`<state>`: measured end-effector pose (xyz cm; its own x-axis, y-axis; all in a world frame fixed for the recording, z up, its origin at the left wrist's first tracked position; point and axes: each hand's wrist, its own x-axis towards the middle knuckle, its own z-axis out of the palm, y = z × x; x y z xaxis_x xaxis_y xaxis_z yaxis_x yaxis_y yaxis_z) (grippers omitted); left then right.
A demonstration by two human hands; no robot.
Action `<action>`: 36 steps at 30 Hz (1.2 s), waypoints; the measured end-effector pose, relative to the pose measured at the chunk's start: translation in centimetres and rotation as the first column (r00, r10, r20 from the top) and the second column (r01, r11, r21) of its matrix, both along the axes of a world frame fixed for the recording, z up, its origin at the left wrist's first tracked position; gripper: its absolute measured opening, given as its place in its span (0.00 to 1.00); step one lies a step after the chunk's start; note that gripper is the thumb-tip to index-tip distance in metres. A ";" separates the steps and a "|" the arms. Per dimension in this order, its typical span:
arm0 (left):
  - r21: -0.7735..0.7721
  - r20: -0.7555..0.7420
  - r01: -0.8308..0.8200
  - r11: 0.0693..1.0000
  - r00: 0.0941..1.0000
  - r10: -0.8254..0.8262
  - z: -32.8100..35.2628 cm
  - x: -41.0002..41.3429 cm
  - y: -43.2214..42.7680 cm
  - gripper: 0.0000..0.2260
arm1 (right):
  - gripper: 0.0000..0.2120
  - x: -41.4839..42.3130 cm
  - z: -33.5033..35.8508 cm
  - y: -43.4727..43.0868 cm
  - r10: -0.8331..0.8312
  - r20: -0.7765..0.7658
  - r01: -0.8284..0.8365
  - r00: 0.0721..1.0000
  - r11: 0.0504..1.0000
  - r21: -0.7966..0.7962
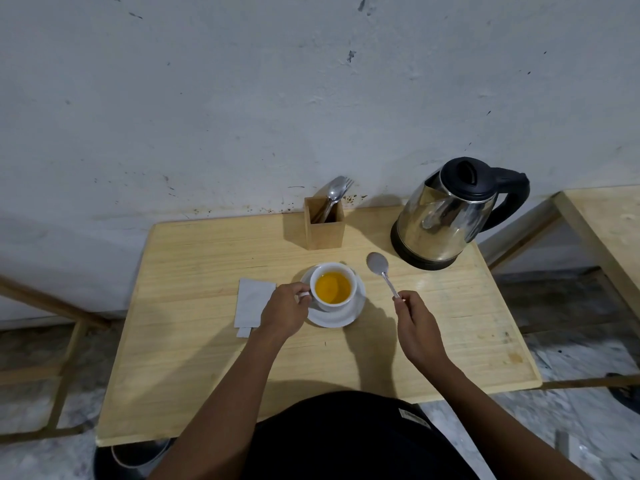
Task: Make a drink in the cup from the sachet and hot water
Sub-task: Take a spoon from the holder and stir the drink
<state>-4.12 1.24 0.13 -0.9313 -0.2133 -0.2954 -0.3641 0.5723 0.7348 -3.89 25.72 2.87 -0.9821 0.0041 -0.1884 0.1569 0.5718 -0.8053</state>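
Observation:
A white cup [349, 301] full of orange-yellow drink stands on a white saucer [353, 315] mid-table. My left hand [284, 312] pinches the cup's handle on its left side. My right hand [415, 322] holds a metal spoon [379, 265] by the end of its handle, with the bowl lifted to the right of the cup, outside it. A grey opened sachet [250, 300] lies flat on the table just left of the saucer, partly under my left hand. A torn strip [243, 332] lies at its near corner.
A steel electric kettle [446, 216] with a black lid and handle stands at the back right of the wooden table [214, 358]. A wooden cutlery holder [323, 223] with spoons and a fork sits against the wall. A second table [609, 230] stands at the right.

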 end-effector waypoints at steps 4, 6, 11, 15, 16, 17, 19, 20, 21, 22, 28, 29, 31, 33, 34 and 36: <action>0.010 -0.005 -0.003 1.000 1.000 0.003 0.1 0.0 0.1 0.08 | 0.09 -1.0 -2.6 -0.2 -0.126 0.134 0.136 0.983 0.988 -0.071; 0.009 0.000 -0.002 1.000 1.000 0.002 0.1 0.0 0.1 0.09 | 0.10 -1.4 -3.6 -0.4 -0.128 0.161 0.140 0.978 0.988 -0.063; 0.003 0.012 0.002 1.000 1.000 -0.002 0.3 0.0 0.1 0.09 | 0.11 -2.8 -4.9 -0.5 -0.061 0.216 0.036 0.975 0.992 0.119; -0.001 0.011 0.006 1.000 1.000 -0.006 0.5 0.0 0.1 0.09 | 0.11 -3.6 -5.0 -0.6 -0.068 0.240 0.007 0.968 0.969 0.248; -0.001 0.007 0.005 1.000 1.000 -0.005 0.5 0.0 0.1 0.09 | 0.11 -3.8 -5.0 -0.6 -0.060 0.239 -0.007 0.969 0.962 0.271; -0.001 0.006 0.005 1.000 1.000 -0.005 0.6 0.0 0.1 0.08 | 0.10 -3.9 -5.0 -0.6 -0.048 0.237 -0.025 0.970 0.955 0.294; -0.002 0.011 0.006 1.000 1.000 -0.006 0.6 -0.1 0.1 0.08 | 0.10 -4.1 -5.0 -0.6 -0.025 0.235 -0.058 0.972 0.939 0.338; -0.002 0.013 0.005 1.000 1.000 -0.005 0.6 -0.1 0.1 0.08 | 0.10 -4.1 -5.0 -0.6 -0.017 0.235 -0.070 0.972 0.932 0.356; 0.000 0.016 0.002 1.000 1.000 -0.002 0.6 -0.1 0.1 0.08 | 0.10 -4.1 -5.0 -0.6 -0.012 0.236 -0.077 0.972 0.927 0.367; 0.001 0.016 0.000 1.000 1.000 0.000 0.6 -0.1 0.1 0.09 | 0.10 -4.1 -5.0 -0.6 -0.010 0.235 -0.080 0.972 0.925 0.371; 0.004 0.015 -0.015 1.000 1.000 0.015 0.6 0.0 0.3 0.10 | 0.11 -3.9 -4.9 -0.9 -0.031 0.212 -0.061 0.977 0.908 0.415; 0.005 0.019 -0.018 1.000 1.000 0.018 0.6 0.0 0.3 0.10 | 0.11 -3.8 -4.8 -0.9 -0.034 0.204 -0.060 0.978 0.898 0.436; -0.002 0.019 -0.015 1.000 1.000 0.015 0.7 0.1 0.3 0.09 | 0.11 -3.6 -4.6 -0.9 -0.032 0.193 -0.063 0.981 0.883 0.465; -0.009 0.018 -0.014 1.000 1.000 0.015 0.7 0.0 0.2 0.10 | 0.10 -3.5 -4.5 -0.9 -0.027 0.188 -0.066 0.982 0.880 0.470; -0.012 0.020 -0.017 1.000 1.000 0.018 0.7 0.0 0.3 0.10 | 0.10 -3.5 -4.5 -0.8 -0.021 0.189 -0.071 0.982 0.880 0.470; -0.013 0.023 -0.020 1.000 1.000 0.020 0.8 0.1 0.3 0.10 | 0.10 -3.5 -4.6 -0.7 -0.012 0.195 -0.082 0.981 0.881 0.467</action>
<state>-4.03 1.57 0.89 -0.9197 -0.2355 -0.3142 -0.3926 0.5739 0.7187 -7.36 24.98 -1.68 -0.9302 0.1049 -0.3517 0.2498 0.8830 -0.3975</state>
